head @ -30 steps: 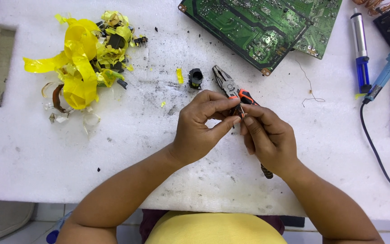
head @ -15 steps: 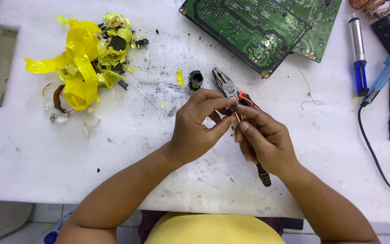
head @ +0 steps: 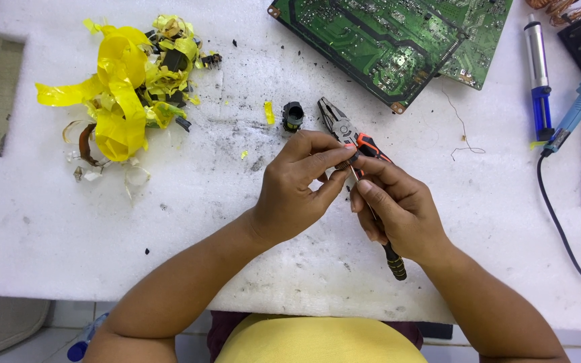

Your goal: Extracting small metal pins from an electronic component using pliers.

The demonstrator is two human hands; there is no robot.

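Fingers (head: 327,158) of the left hand (head: 300,191) pinched a tiny dark component (head: 346,161), while the right hand (head: 398,205) clenched a slim black-and-yellow-handled screwdriver (head: 393,259), its tip at that part. Just beyond the fingers lay orange-handled steel pliers (head: 344,128) and a small black plastic bobbin (head: 293,115) on the white foam tabletop (head: 169,235). The component looked light, stiff and easily dropped; gripping its sides seemed safest. Yellow tape scraps (head: 119,101) sat well to the left.

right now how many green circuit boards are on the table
2, both at the top of the white foam surface: a large green circuit board lying at a slant, and a smaller green board just right of it, overlapping its edge. Both run off the frame, so others may lie beyond.
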